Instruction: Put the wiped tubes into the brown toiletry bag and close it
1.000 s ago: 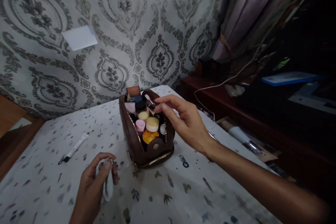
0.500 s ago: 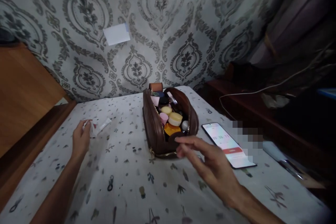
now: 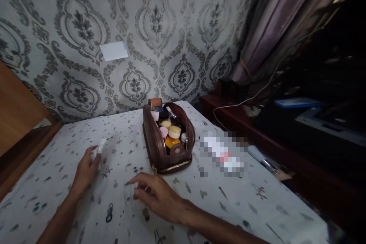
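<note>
My left hand [image 3: 87,167] is closed round a small, slim white tube-like item [image 3: 100,149], whose far end sticks up past the fingers; its exact kind is unclear. In front of the bag, my right hand [image 3: 160,194] hovers over the cloth, fingers apart and nothing in them. A brown toiletry bag [image 3: 153,148] stands unzipped at the middle. Inside lie an orange jar [image 3: 172,143], a cream-lidded jar [image 3: 174,132], a pink-capped container [image 3: 164,132] and other small cosmetics.
The patterned white cloth [image 3: 120,194] covers the surface. Right of the bag lies a blurred-out phone [image 3: 223,156], and beyond it a pale-handled brush [image 3: 259,156]. A white cable [image 3: 243,103] runs along the dark red ledge [image 3: 208,103]. Wooden furniture [image 3: 23,110] borders the left.
My right hand has moved left, away from the bag's front right corner and the phone. The white item in my left hand now points more upright. The view has swung to the right.
</note>
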`<state>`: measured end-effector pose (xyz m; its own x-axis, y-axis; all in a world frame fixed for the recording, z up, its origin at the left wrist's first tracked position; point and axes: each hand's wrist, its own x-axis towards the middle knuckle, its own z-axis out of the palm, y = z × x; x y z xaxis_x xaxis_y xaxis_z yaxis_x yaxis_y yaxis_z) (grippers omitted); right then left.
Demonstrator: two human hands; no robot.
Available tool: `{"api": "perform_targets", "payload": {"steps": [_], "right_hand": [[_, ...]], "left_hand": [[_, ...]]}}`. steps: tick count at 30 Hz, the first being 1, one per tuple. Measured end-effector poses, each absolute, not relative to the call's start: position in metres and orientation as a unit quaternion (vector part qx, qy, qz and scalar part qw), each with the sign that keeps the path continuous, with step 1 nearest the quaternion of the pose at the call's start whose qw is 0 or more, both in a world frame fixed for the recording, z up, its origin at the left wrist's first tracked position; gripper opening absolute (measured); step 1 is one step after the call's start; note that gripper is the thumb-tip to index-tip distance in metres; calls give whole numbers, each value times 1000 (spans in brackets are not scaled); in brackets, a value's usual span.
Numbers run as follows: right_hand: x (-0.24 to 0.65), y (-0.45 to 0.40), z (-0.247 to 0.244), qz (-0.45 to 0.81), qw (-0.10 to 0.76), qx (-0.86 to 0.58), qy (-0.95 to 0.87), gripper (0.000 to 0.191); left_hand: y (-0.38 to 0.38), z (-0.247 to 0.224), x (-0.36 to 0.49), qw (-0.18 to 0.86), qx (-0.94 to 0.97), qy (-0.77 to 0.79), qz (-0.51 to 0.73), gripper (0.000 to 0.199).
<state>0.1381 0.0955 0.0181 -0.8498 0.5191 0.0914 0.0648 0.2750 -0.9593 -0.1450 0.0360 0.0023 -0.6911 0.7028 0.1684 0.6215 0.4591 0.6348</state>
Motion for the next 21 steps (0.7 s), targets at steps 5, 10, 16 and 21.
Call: {"api": "perform_targets", "payload": {"steps": [5, 10, 16, 21], "right_hand": [[111, 81, -2, 644, 279, -199, -684, 45], [107, 71, -8, 605, 365, -187, -682, 44], [114, 71, -8, 595, 394, -147, -685, 47], [119, 66, -7, 597, 352, -126, -710, 51]], "left_hand": [[17, 23, -52, 222, 327, 739, 546, 64], [8, 10, -1, 210, 365, 710, 564, 65], [14, 0, -2, 176, 375, 714, 564, 70], [17, 17, -8, 128, 339, 725, 585, 77]]}}
